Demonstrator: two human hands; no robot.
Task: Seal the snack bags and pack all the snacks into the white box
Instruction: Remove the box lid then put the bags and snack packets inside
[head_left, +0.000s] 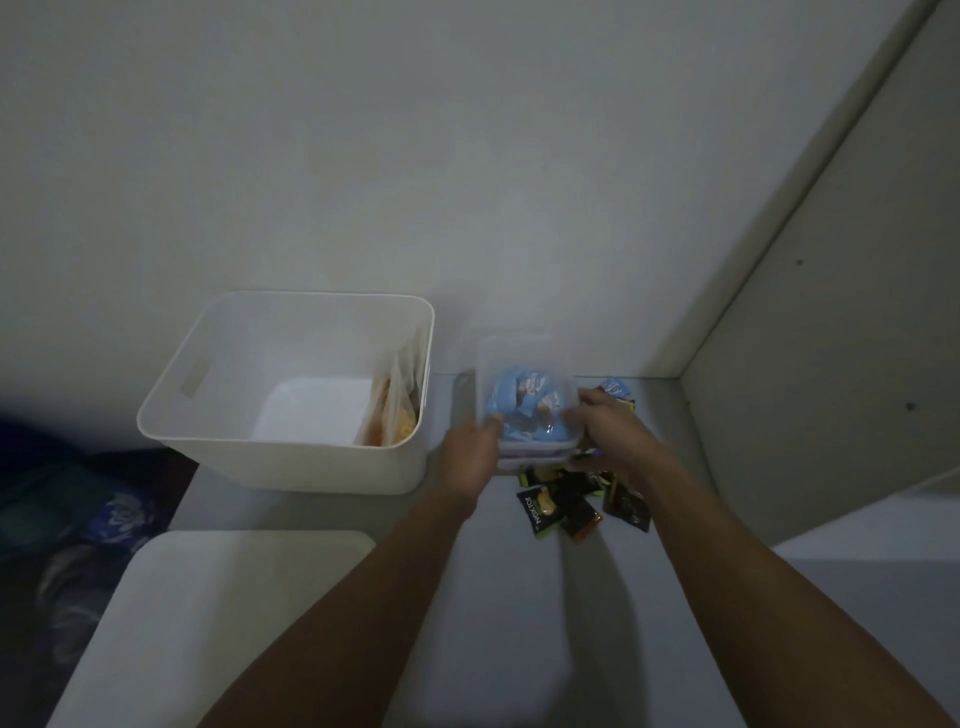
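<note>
I'm gripping a clear container (524, 395) from both sides, left hand (470, 452) curled on its left edge, right hand (610, 431) curled on its right edge. Blue snack packets (522, 402) are sitting inside it, between my grips. Just left of my left grip the white box (283, 462) is standing on the table (332, 512), with a clear snack bag (395, 410) leaning against its right wall. Dark snack packets (563, 506) are lying under and just near of my right grip. Another blue packet (613, 387) is peeking out just beyond it. White lid (208, 618) is lying near-left.
</note>
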